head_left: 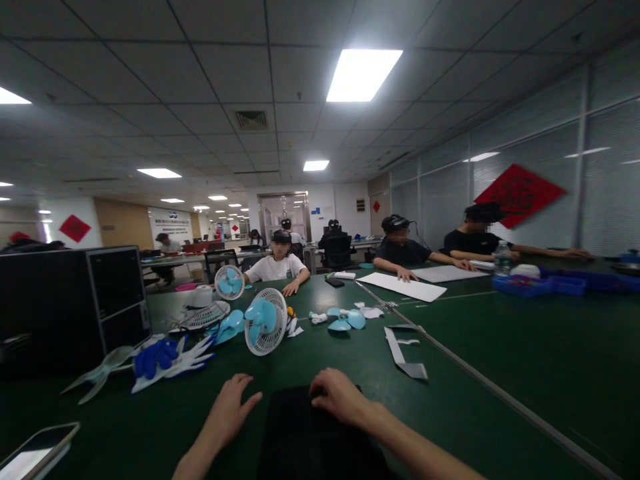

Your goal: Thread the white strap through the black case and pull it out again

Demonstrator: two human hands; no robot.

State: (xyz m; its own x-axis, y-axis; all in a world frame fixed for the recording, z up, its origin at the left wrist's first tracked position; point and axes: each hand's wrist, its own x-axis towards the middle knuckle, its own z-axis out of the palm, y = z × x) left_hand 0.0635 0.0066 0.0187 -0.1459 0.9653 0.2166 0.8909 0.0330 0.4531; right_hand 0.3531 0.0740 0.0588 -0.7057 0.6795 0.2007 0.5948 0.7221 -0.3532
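My left hand (234, 405) hovers over the green table just left of a black flat object (300, 433), thumb and fingers apart and nothing in them. On the far edge of that object lies my right hand (339, 396), its fingers curled down and closed on the dark edge. The object is too dark to name its kind. Beyond my hands stands a small fan (266, 323) with light blue blades and a white grille. Blue-and-white work gloves (173, 360) lie to the left, beside a pale fan blade (103, 373).
A black computer case (75, 307) stands at left, with a phone (37, 450) in front of it. Loose blue blades (347, 319), paper strips (400, 353) and a second fan (229, 283) lie farther off. Co-workers sit across the table by white boards (403, 287) and blue trays (537, 283).
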